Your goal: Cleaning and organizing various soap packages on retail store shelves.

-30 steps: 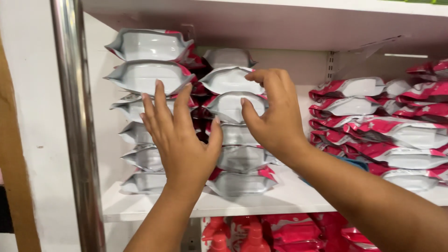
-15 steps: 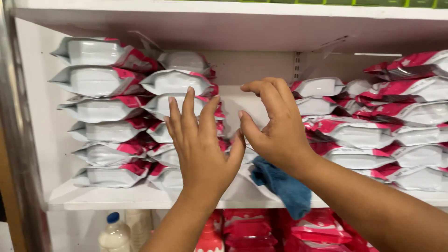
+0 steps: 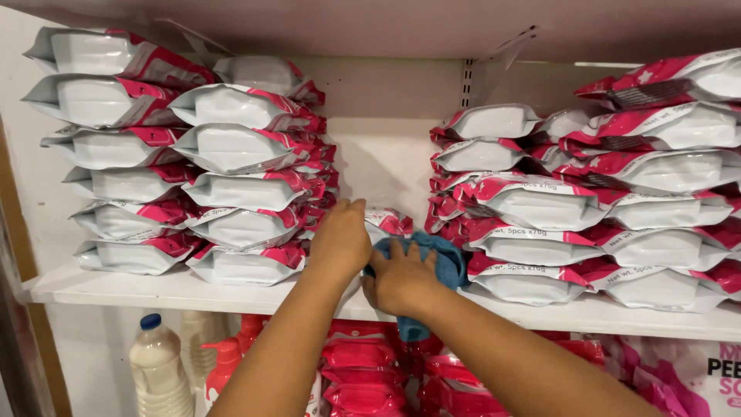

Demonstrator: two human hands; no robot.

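white shelf (image 3: 139, 287), blue cloth (image 3: 441, 261) under right hand (image 3: 397, 279)

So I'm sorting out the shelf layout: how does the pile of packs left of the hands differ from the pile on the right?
The left pile is neat, its packs lying fairly level; the right pile is looser, with packs tilted. The left pile shows mostly white faces; the right pile shows more pink. Both sit on the same white shelf, either side of the gap where the right hand presses a blue cloth.

You get bright, even light from front. Soft shadow under upper shelf (image 3: 401, 27) at top. Mild glare on packs (image 3: 231, 147). Frame edges slightly soft.
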